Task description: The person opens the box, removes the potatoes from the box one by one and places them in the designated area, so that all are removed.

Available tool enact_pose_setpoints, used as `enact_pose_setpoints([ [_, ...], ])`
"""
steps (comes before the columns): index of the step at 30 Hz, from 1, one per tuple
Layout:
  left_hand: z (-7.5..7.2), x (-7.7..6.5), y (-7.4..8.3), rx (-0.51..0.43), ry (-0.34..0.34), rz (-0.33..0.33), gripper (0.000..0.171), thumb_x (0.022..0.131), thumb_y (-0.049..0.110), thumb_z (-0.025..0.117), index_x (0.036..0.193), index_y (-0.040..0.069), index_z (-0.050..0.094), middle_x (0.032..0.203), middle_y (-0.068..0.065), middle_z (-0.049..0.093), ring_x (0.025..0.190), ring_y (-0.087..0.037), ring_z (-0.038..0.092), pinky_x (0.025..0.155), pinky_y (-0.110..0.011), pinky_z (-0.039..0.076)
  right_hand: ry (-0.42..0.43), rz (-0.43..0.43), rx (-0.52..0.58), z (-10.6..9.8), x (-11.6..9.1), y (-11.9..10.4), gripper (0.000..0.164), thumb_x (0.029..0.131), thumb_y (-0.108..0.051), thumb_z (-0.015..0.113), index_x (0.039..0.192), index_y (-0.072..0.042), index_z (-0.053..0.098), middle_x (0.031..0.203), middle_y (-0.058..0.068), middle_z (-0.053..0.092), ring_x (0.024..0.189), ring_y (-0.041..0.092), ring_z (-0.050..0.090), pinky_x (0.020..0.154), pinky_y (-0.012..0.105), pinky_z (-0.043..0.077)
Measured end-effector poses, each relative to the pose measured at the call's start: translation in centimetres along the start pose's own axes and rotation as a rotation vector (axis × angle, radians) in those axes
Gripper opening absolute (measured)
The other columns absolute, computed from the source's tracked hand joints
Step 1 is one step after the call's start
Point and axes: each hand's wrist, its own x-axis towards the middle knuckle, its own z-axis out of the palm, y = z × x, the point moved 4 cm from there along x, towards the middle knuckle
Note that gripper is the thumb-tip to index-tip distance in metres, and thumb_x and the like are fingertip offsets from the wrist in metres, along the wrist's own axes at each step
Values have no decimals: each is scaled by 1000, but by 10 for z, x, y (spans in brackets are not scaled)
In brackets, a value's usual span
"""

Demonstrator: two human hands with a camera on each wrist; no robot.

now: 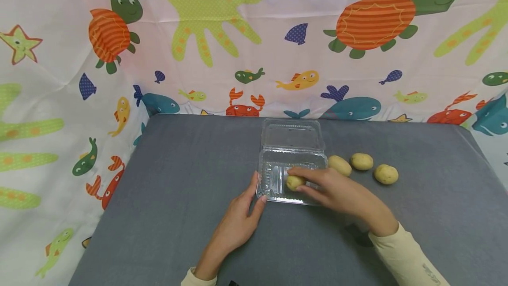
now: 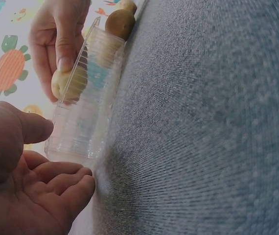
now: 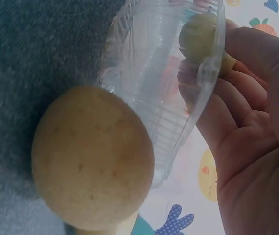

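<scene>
A potato (image 1: 295, 182) is pinched between the thumb and fingers of my right hand (image 1: 337, 189), inside the bottom half of a clear plastic clamshell container (image 1: 274, 198). The right wrist view shows the same potato (image 3: 198, 41) behind the see-through wall. My left hand (image 1: 240, 220) is at the container's front left corner, thumb and fingers spread along its side; in the left wrist view this hand (image 2: 36, 181) has relaxed fingers beside the wall. Whether it presses on the plastic is hard to tell. The container's lid (image 1: 291, 135) lies folded back, away from me.
Right of the container lie three more potatoes: one beside its wall (image 1: 339, 165), another potato (image 1: 361, 161) and a rightmost potato (image 1: 386, 174). Grey cloth (image 1: 190, 167) covers the table. A curtain with sea animals (image 1: 222, 34) hangs behind and to the left.
</scene>
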Motion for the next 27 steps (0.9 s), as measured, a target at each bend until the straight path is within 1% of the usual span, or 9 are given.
enact_pose_setpoints([
  [4, -1, 0, 0, -8, -2, 3, 69, 111, 25, 58, 168, 4, 24, 168, -8, 35, 155, -19, 33, 126, -46, 30, 5, 5, -3, -2, -3, 1, 42, 105, -17, 70, 145, -7, 64, 137, 0, 71, 109, 3, 69, 94, 43, 61],
  [10, -2, 1, 0, -1, -1, 3, 69, 111, 26, 58, 167, 4, 25, 169, -7, 34, 155, -18, 33, 126, -45, 30, 24, 7, 3, -5, -6, 2, 43, 104, -18, 72, 145, -10, 65, 137, -5, 70, 98, -1, 64, 93, 39, 61],
  [12, -2, 1, 0, 4, -1, 2, 69, 111, 26, 59, 167, 4, 25, 169, -7, 34, 154, -18, 33, 126, -45, 31, 36, 0, -2, -7, -8, 2, 43, 104, -17, 72, 145, -9, 65, 136, -5, 70, 95, -1, 62, 91, 37, 61],
  [15, -2, 1, 1, 3, -4, -2, 69, 111, 25, 58, 168, 4, 24, 169, -7, 35, 154, -18, 33, 126, -46, 31, 62, -14, -6, -9, -12, 3, 44, 102, -14, 73, 145, -10, 64, 137, -4, 70, 93, 0, 61, 86, 33, 60],
  [17, -1, 1, 1, 0, -6, -4, 69, 111, 25, 58, 168, 4, 24, 169, -7, 35, 154, -18, 34, 126, -46, 31, 86, -27, -9, -11, -14, 3, 45, 101, -12, 74, 145, -11, 64, 136, -3, 71, 89, 0, 60, 80, 30, 58],
  [21, -1, 0, 2, -4, -7, -5, 69, 111, 25, 58, 167, 4, 24, 168, -7, 35, 154, -18, 33, 126, -46, 31, 138, -65, -19, -16, -19, 3, 47, 99, -8, 76, 144, -12, 65, 133, -1, 73, 86, 0, 59, 76, 28, 55],
  [24, -1, 0, 2, -5, -6, -2, 69, 111, 25, 58, 167, 4, 24, 169, -8, 35, 154, -19, 33, 126, -46, 31, 169, -82, -26, -20, -23, 4, 49, 96, -4, 77, 144, -10, 65, 132, 2, 74, 79, -2, 56, 72, 27, 54],
  [26, -1, 0, 2, -8, -5, -2, 69, 111, 25, 58, 168, 4, 24, 169, -8, 35, 155, -19, 33, 126, -46, 30, 179, -72, -21, -22, -26, 5, 50, 96, -3, 77, 144, -11, 66, 132, 3, 74, 69, -3, 50, 68, 22, 51],
  [27, -1, 0, 2, -11, -5, -2, 69, 111, 24, 58, 168, 4, 23, 169, -8, 35, 155, -19, 32, 126, -47, 30, 184, -68, -21, -24, -28, 5, 51, 95, -3, 78, 144, -12, 66, 131, 3, 74, 68, -3, 49, 67, 21, 51],
])
